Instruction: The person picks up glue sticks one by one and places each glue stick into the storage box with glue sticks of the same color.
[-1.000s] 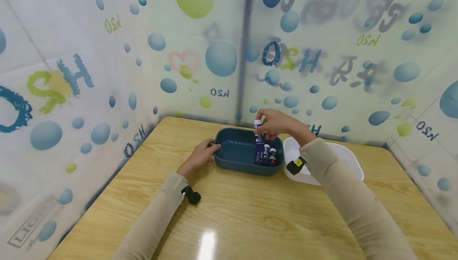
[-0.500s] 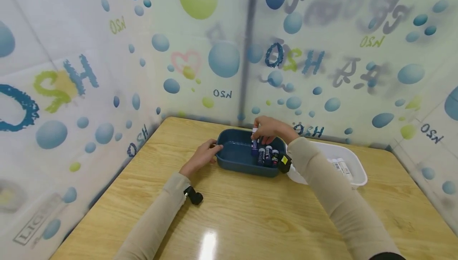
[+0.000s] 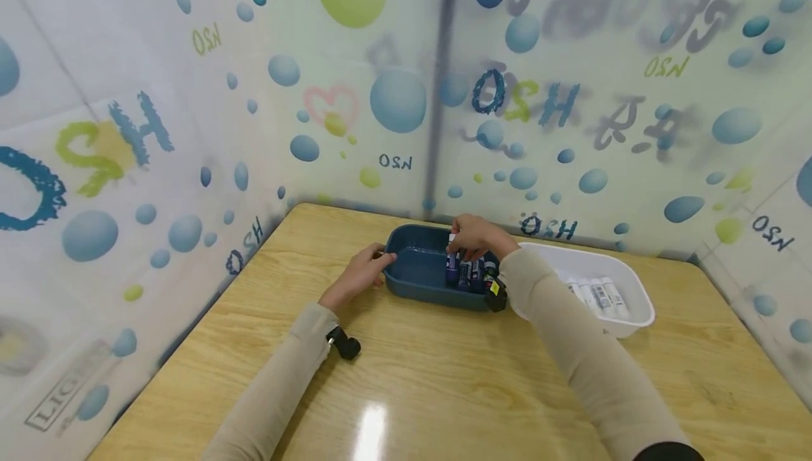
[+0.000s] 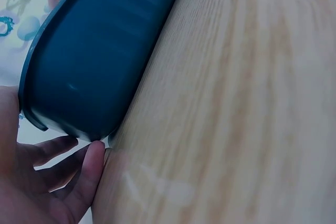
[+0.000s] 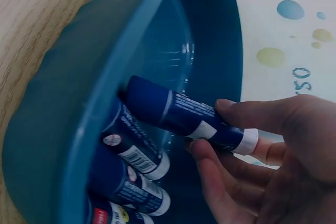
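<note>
My right hand [image 3: 474, 234] pinches a dark blue glue stick [image 5: 184, 114] with a white end between thumb and fingers. It leans inside the blue plastic bin [image 3: 415, 271], its blue end low against the near wall. Several similar glue sticks [image 5: 139, 184] lie side by side next to it, at the bin's right end; one has a red and yellow label [image 5: 107, 214]. At the bin's left end, my left hand [image 3: 358, 276] grips the rim, thumb over the edge. In the left wrist view its fingers [image 4: 86, 174] curl under the outer wall.
A white bin [image 3: 634, 288] stands right of the blue one, partly behind my right sleeve [image 3: 558, 320], with several white sticks [image 3: 599, 295] inside. Both bins are on a wooden table [image 3: 438, 383], near a printed curtain [image 3: 406, 165] at its back edge.
My right hand has lowered the glue stick from above the bin to its floor, left of the others. The right forearm shifted left, uncovering sticks in the white bin. The left hand stayed at the rim.
</note>
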`<state>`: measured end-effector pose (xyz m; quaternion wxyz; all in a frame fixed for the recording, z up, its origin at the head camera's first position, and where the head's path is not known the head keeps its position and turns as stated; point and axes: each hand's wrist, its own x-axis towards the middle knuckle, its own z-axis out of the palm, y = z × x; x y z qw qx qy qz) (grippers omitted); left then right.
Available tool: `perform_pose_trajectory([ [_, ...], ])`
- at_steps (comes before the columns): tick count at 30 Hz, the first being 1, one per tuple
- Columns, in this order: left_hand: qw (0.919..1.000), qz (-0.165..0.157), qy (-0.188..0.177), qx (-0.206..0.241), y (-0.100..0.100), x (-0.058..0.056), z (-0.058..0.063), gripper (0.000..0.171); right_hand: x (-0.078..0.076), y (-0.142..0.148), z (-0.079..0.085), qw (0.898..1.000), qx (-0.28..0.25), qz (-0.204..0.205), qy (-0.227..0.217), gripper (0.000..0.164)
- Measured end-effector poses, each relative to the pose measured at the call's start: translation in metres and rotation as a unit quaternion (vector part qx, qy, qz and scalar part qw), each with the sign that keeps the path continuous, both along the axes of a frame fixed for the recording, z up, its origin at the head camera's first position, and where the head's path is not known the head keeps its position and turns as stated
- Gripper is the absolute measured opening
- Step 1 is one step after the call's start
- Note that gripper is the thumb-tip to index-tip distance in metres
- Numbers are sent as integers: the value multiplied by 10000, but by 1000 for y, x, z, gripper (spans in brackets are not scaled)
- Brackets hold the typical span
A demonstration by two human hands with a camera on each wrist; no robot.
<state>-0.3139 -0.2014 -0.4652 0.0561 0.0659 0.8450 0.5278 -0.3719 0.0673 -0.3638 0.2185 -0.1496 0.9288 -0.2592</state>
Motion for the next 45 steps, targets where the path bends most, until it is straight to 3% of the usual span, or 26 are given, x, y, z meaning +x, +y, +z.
perform_pose_trajectory([
  [8,10000,7,43,-51,0,0,-1,50,-6,-3,-17,9992,150,-234,273,31],
  [15,10000,12,43,-60,1,1,-1,49,-3,-4,-23,9969,506,10,608,31],
  [21,10000,-6,16,-64,2,1,-1,50,-3,-5,-29,9958,687,128,583,21],
  [31,10000,-19,-8,-95,4,3,0,49,3,-6,-37,9981,595,81,139,18],
  [39,9999,-39,22,-100,5,3,0,49,4,1,-37,9991,368,60,199,27],
  [45,10000,-27,-46,-37,1,3,-2,53,21,12,-29,9985,-156,149,513,38],
])
